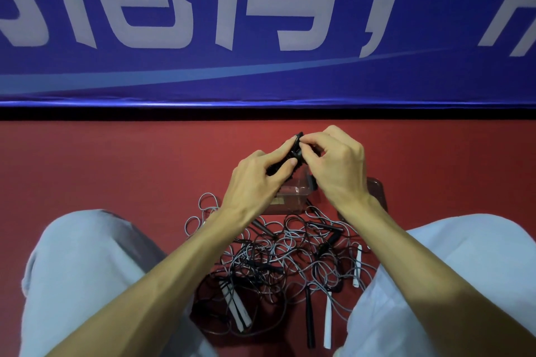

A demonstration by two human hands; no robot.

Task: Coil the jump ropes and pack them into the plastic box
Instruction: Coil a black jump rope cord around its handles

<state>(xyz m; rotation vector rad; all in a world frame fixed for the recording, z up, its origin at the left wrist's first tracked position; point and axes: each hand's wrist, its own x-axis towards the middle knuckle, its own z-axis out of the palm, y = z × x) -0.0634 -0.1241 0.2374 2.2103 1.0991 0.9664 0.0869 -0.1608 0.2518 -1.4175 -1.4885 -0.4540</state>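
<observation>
We see the plastic box [291, 197] on the red floor [116, 168], clear-walled and partly hidden behind both hands; we place everything else from it. Just above the box, the left hand [256, 180] and the right hand [335, 169] meet around a black jump rope [293, 151] gathered into a small tight bundle; the left hand's fingers curl round the bundle's lower part with the thumb pressed on it; the right hand pinches its upper end between thumb and forefinger, the other fingers bent; neither hand is spread. The bundle is in the air, not inside the box; we cannot tell whether anything already lies in the box, since the hands cover most of it. Just right of the box lies a flat dark plastic piece [377, 191], half hidden by the right wrist; we cannot tell what it is. On the near side of the box, reaching up to its front, sprawls a pile of jump ropes [275, 258], grey and black cords tangled together; at the edge of the pile farthest from the box lie a pair of white handles [237, 313], a black handle [309, 316] and a single white handle [327, 316]. Nearer than the box, knees in grey trousers [87, 269] flank the pile; beyond the box hangs a blue banner [261, 81] with large white characters.
</observation>
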